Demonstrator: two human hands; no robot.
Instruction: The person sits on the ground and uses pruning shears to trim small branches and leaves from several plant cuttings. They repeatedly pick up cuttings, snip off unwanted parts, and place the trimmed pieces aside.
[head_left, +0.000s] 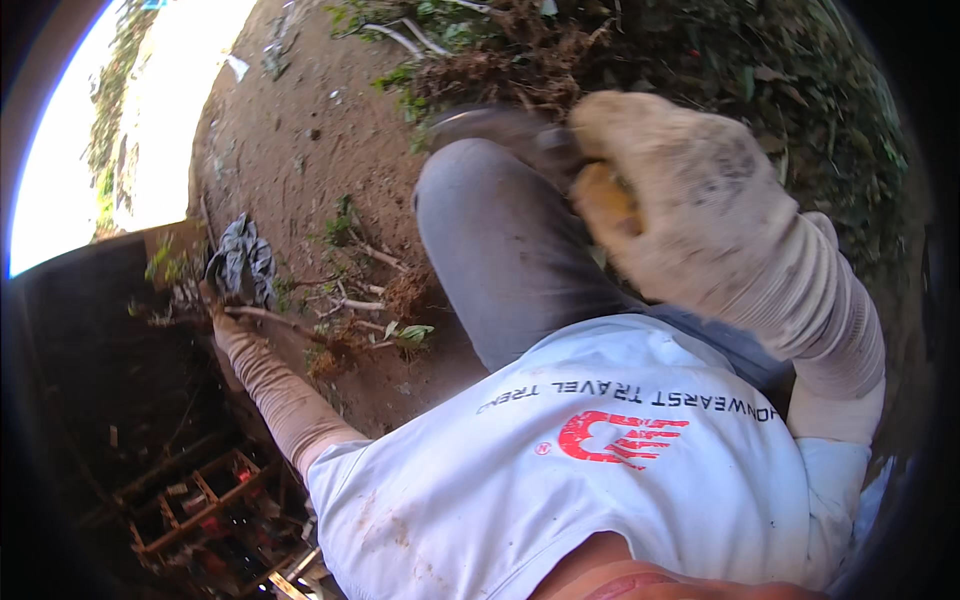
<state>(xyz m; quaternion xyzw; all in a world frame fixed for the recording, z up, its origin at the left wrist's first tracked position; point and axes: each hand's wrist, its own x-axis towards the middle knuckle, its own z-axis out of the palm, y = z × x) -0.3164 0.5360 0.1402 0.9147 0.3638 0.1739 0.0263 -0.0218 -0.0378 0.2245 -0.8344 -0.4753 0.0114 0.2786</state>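
Note:
At the left, my left hand (223, 326), in a dirty glove with a long knitted cuff, is closed around the woody stem (274, 319) of an uprooted plant. Leaves (171, 266) show beyond that hand, and a soil-covered root clump (334, 358) is toward the stem's other end. Raised at the right is my right hand (675, 187), in a thick soiled glove with curled fingers and a yellowish patch. Beside its fingertips is a dark, blurred object (525, 139); I cannot tell whether it is held or lies behind the hand.
More uprooted plants (375, 300) lie on bare brown soil (292, 165) beside a crumpled grey cloth or plastic (244, 259). A heap of roots and branches (510, 60) is at the top, with leafy litter (825, 112) to its right. A wooden frame (202, 510) stands among clutter at lower left.

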